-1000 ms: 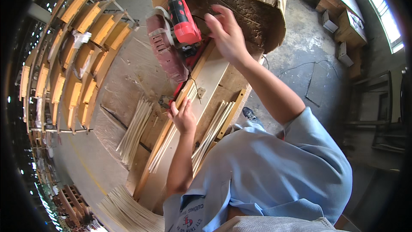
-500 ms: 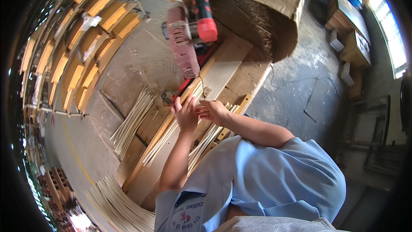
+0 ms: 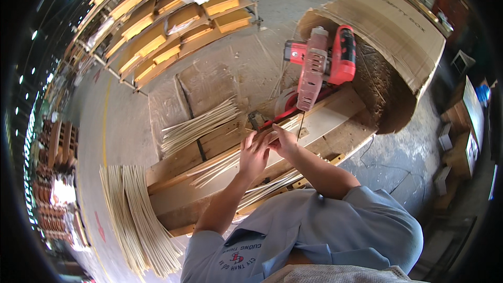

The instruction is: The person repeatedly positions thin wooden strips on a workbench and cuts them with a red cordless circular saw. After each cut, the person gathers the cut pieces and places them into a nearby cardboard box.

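Note:
Thin pale wooden sticks [image 3: 216, 170] lie along a wooden fence on the workbench [image 3: 181, 199] and run under both hands. My left hand [image 3: 254, 153] is closed over these sticks, its fingers against the fence. Close beside it, my right hand [image 3: 286, 142] has its fingers curled in at the same sticks, near the left fingertips; its grip is partly hidden. Just beyond the hands stands a red and black miter saw [image 3: 313, 71] with a dusty translucent blade guard. Its blade is partly covered.
A loose bundle of sticks [image 3: 199, 124] lies beyond the fence, and a bigger one [image 3: 139, 220] hangs at the left end. More sticks [image 3: 275, 184] lie near my body. A big cardboard box [image 3: 390, 23] opens behind the saw. Racks of wooden parts [image 3: 183, 18] stand far left.
The whole view has turned, so the saw and bench appear farther right. My right hand has moved up against the left fingertips at the fence; the left hand stays on the sticks.

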Motion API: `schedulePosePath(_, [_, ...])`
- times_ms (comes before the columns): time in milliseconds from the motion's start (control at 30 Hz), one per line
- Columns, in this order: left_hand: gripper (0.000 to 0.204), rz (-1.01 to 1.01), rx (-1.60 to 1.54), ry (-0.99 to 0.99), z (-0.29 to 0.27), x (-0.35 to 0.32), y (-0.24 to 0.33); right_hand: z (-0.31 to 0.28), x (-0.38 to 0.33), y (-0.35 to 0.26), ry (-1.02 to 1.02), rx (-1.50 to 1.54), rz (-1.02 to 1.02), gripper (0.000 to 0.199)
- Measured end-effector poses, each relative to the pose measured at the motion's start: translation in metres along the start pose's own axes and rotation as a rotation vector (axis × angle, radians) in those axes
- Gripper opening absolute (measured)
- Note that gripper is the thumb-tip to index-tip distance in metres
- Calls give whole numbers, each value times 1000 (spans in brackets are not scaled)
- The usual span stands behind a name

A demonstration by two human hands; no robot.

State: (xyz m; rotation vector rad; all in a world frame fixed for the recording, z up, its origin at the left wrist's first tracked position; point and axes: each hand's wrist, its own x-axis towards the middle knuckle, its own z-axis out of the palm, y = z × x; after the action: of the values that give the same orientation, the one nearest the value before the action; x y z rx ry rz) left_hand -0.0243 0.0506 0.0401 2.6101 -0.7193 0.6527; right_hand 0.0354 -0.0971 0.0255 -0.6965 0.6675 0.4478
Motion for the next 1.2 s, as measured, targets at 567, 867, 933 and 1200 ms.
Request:
schedulePosePath(567, [17,-324,298,-301,-87,1,-184,-22,-42,28,-309,-1825,-688,34])
schedulePosePath(867, [21,-483,159,-562,-42,30,-285,-15,-32,53,-11,-1595,-865,16])
schedulePosePath(933, [22,-473,164,-570,-30,24,-302,-13,-32,57,35,-1613,-876,16])
schedulePosePath(1200, [29,-396,166,-616,11,8,-336,-22,-29,54,3,-1635,-924,19])
